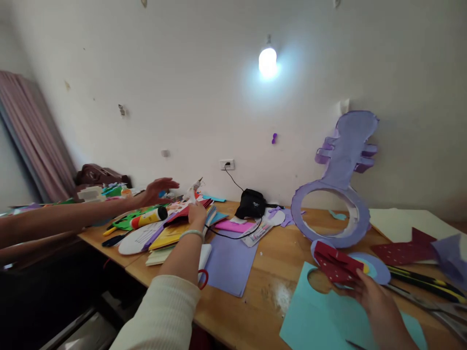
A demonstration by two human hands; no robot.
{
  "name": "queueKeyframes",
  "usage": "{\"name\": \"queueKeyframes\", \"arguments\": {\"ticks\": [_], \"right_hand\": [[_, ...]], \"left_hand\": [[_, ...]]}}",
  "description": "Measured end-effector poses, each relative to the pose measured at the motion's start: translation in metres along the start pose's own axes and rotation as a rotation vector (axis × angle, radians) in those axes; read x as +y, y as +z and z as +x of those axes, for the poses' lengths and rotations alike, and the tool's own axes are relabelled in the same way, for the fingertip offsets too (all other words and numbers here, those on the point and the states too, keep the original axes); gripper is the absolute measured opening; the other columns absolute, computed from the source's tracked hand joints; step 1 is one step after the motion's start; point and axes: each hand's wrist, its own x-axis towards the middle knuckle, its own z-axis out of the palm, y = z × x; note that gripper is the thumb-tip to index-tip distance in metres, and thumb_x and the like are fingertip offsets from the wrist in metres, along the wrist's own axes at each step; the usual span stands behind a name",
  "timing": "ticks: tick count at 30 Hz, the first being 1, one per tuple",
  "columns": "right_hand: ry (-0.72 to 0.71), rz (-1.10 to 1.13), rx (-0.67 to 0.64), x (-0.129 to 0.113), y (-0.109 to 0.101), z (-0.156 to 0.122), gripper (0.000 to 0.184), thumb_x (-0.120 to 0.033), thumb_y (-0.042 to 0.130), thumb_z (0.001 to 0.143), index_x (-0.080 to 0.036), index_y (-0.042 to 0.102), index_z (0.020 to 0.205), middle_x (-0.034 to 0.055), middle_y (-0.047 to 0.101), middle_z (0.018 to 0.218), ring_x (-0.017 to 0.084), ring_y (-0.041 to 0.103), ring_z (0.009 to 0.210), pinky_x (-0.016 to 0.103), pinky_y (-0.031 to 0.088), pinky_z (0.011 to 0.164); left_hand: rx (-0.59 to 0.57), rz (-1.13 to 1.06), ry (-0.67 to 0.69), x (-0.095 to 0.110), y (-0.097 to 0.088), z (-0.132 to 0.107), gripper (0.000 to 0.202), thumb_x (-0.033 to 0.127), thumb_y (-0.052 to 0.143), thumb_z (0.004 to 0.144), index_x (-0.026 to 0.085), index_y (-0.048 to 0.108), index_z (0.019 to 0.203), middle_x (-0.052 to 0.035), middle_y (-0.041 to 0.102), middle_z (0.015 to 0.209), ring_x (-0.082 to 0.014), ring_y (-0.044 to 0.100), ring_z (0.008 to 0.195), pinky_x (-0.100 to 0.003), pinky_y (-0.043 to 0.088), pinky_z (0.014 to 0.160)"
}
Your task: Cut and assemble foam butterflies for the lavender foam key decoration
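Head view, craft worktop of pale wood, crowded. The person's right hand is low at the near right edge, its fingers closed lightly on the corner of a red dotted card; the card is folded and stands a little proud over a teal sheet with a round hole cut in it. The left hand, cream sleeve and pale bangle at the wrist, lies further off on a pile of coloured sheets, fingers curled over the top edge; whether they grip a sheet cannot be told. A co-worker's hand hovers open past the pile, apart from it. Judgement: the card is thin and creased, so a pinch near the fold, not at the loose corner, should keep it from bending; the pile looks slippery and uneven, so pressing it flat while drawing one sheet would stop the rest sliding. Materials: matte paper and foam-like sheet; a glue tube, yellow and red, lies on its side on the pile; a lilac sheet lies flat between the hands; a purple ring cutout with rough edges leans on the wall; a layered paper disc touches the card; a dark red dotted shape lies beyond
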Motion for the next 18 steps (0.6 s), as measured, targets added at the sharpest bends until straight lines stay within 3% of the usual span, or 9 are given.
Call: {"name": "queueKeyframes", "arguments": {"ticks": [9,18], "right_hand": [[0.002,-0.019,-0.048,0.008,-0.004,0.011,0.035,-0.040,0.078,0.045,-0.020,0.067,0.072,0.0049,0.072,0.060,0.024,0.066,0.054,0.034,0.055,0.050],[-0.106,-0.068,-0.100,0.033,-0.015,0.031,0.034,-0.049,0.074,0.061,-0.019,0.064,0.072,0.0083,0.069,0.057,0.026,0.066,0.051,0.036,0.051,0.047]], "left_hand": [[0.067,-0.011,-0.015,0.001,-0.006,0.006,0.028,0.037,0.037,0.098,0.014,0.052,0.106,-0.0123,0.067,0.089,-0.0331,0.062,0.103,-0.045,0.049,0.087],[0.111,0.021,0.082,-0.007,-0.004,0.008,0.036,0.050,0.037,0.095,0.018,0.052,0.099,-0.0090,0.066,0.080,-0.0352,0.066,0.096,-0.047,0.053,0.082]]}}
